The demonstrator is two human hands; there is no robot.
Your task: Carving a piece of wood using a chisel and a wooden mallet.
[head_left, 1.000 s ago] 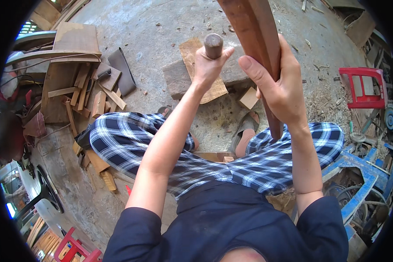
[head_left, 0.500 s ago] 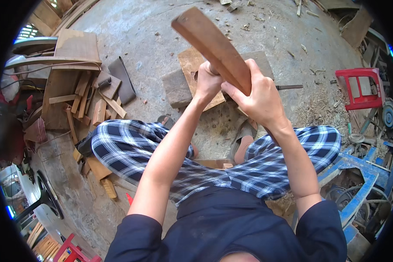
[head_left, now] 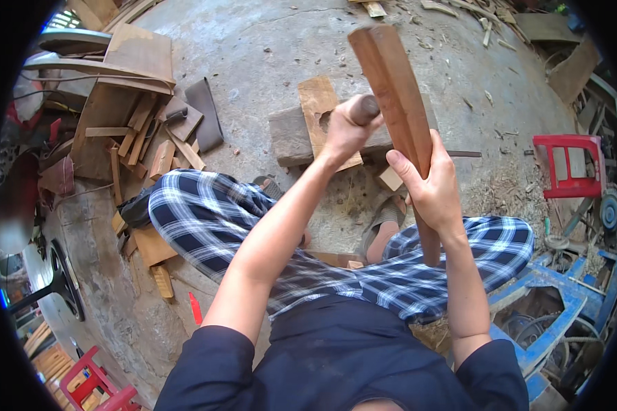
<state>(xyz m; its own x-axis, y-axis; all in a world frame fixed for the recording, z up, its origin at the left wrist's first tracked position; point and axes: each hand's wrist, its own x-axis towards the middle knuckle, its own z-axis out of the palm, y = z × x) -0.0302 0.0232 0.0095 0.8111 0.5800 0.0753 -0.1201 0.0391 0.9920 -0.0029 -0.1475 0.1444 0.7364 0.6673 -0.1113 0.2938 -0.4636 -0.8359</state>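
My right hand (head_left: 433,183) is closed round the lower part of a long, slightly curved brown wooden piece (head_left: 401,96), held upright and tilted, its lower end above my right thigh. My left hand (head_left: 349,130) is wrapped round a dark round-ended cylinder (head_left: 369,105), perhaps a tool handle; the rest is hidden in the fist. The cylinder's end is close beside the wooden piece, and whether they touch is unclear. Beyond my hands, a light board (head_left: 317,99) with a dark hole lies across a thick grey wood block (head_left: 289,137) on the floor.
Wood offcuts (head_left: 140,137) and a dark flat strip (head_left: 204,113) lie to the left. At right are a red plastic stool (head_left: 570,164), wood shavings (head_left: 504,188) and a blue metal frame (head_left: 552,322). A thin rod (head_left: 466,154) sticks out past the block. A small wood block (head_left: 389,179) is near my foot.
The wooden piece has swung more upright and shifted right with my right hand. My left hand has come away from it, and the cylinder's round end now shows. The view has shifted slightly.
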